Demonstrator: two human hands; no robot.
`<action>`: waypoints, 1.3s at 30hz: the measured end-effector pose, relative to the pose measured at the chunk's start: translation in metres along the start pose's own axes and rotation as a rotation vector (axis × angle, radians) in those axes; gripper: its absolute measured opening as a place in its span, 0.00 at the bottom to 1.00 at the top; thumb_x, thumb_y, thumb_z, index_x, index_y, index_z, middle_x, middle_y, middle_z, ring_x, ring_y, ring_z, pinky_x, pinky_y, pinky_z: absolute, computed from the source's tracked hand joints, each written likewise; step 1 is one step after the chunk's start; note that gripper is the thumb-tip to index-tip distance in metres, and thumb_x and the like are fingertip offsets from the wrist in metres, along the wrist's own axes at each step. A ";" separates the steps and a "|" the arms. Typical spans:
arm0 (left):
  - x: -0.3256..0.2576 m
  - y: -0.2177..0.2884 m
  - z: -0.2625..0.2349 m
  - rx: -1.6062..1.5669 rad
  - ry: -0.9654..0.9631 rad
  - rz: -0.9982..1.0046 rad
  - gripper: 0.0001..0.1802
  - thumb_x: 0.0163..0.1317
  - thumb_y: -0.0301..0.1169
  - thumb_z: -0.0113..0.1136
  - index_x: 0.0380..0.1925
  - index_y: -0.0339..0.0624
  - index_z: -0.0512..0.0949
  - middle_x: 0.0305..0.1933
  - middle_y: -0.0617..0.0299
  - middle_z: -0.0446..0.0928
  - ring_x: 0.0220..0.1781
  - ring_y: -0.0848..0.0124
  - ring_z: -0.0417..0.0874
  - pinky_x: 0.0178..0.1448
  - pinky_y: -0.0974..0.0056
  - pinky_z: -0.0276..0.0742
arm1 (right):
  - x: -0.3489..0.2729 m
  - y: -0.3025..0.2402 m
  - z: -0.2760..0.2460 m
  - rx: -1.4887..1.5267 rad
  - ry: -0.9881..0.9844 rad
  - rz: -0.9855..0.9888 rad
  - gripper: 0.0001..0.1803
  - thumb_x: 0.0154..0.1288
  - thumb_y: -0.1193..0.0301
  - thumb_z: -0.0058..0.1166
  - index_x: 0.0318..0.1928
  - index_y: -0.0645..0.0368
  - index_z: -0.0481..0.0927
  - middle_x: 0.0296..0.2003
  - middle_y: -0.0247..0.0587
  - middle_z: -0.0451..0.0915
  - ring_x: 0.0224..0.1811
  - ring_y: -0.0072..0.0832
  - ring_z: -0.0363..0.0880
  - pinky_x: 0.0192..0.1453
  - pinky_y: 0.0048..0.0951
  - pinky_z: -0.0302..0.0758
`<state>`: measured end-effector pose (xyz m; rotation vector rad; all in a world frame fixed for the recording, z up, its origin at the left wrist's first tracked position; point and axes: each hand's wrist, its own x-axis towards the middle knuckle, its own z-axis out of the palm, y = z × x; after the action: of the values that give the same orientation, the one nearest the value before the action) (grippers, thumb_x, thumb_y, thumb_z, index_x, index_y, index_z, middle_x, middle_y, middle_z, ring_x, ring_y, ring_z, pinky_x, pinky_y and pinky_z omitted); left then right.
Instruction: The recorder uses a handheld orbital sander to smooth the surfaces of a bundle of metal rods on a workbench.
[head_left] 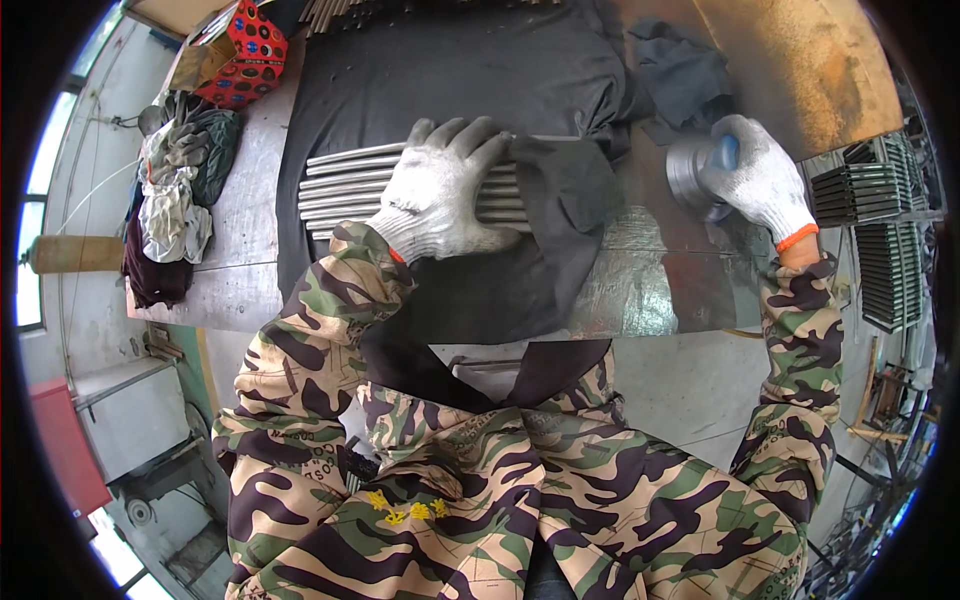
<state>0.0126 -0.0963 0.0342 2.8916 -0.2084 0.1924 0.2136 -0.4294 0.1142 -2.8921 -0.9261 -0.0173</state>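
Head view, rods: a row of slim, silver-grey round metal rods (340, 190) lies side by side on a wide black cloth sheet (450, 80); a dark grey cloth flap (570, 185) covers their right ends.
Left glove: the left hand (440, 185), in a white knit glove with grey fingers, rests palm down across the rods, fingers extended, not clenched.
Right glove: the right hand (755, 175), in a white glove with an orange cuff, grasps a short, silvery ribbed cylinder with a blue part (685, 175); blur leaves it unclear whether this is a container or a tool.
Step in hand: judged to be steadying the rods with the left hand while the right handles the cylinder.
Next move: calls for even palm pressure, so that no rod rolls, and a secure grip on the cylinder.
Near edge: the silver-grey metal worktable (630, 270) ends just before the torso; the black sheet reaches this edge.
Open room: a strip of bare metal separates the flap from the cylinder.
Right limit: stacked dark metal bars (890, 240) stand beyond the table, near the right wrist.
Far limit: a crumpled dark blue-grey rag (680, 75) lies just beyond the cylinder; avoid snagging it.
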 end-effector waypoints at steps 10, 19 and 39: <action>0.008 0.039 0.024 0.048 0.102 -0.018 0.57 0.51 0.58 0.74 0.75 0.33 0.69 0.84 0.34 0.59 0.87 0.33 0.53 0.88 0.32 0.49 | -0.005 0.019 -0.004 -0.016 -0.013 0.070 0.29 0.57 0.56 0.68 0.58 0.50 0.83 0.55 0.50 0.85 0.58 0.54 0.85 0.63 0.50 0.82; 0.034 0.122 0.060 -0.151 0.287 0.043 0.49 0.50 0.47 0.72 0.67 0.20 0.75 0.74 0.32 0.71 0.81 0.37 0.66 0.88 0.35 0.53 | -0.028 -0.029 0.009 0.047 0.653 -0.475 0.30 0.57 0.71 0.74 0.61 0.57 0.83 0.55 0.46 0.86 0.56 0.48 0.86 0.63 0.44 0.83; -0.053 -0.027 -0.016 0.041 0.009 -0.162 0.65 0.42 0.58 0.80 0.79 0.37 0.65 0.82 0.36 0.63 0.86 0.34 0.58 0.90 0.36 0.52 | -0.115 -0.033 0.084 0.229 0.290 -0.281 0.42 0.51 0.71 0.75 0.70 0.57 0.78 0.69 0.54 0.76 0.74 0.57 0.73 0.77 0.52 0.72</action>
<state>-0.0373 -0.0596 0.0354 2.9298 0.0327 0.1831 0.0995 -0.4608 0.0286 -2.4471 -1.1788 -0.3203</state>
